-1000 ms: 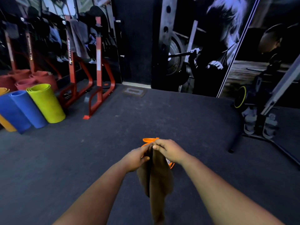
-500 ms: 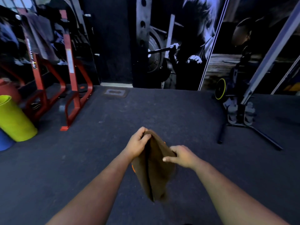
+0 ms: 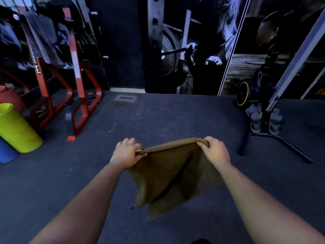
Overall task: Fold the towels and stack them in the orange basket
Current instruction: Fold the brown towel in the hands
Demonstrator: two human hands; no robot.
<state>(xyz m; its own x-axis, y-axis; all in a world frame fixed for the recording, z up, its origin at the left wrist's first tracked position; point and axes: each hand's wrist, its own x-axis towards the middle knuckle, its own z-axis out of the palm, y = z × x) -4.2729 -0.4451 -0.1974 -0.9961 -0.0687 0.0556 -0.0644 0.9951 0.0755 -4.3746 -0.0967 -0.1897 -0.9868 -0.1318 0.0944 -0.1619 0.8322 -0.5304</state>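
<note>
Towel (image 3: 168,175) now stretched left-to-right, hanging; left hand (image 3: 127,152) and right hand (image 3: 215,150), together earlier, pinch its top corners.

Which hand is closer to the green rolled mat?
Left. The left hand grips the brown towel at its left corner, on the green rolled mat side; the right hand grips the far corner.

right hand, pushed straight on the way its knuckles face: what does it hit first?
Nothing close, as far as this view shows. The right hand grips the brown towel by its top edge, knuckles facing ahead over bare dark floor. Past that, probably the wall mural; depth is hard to judge.
</note>
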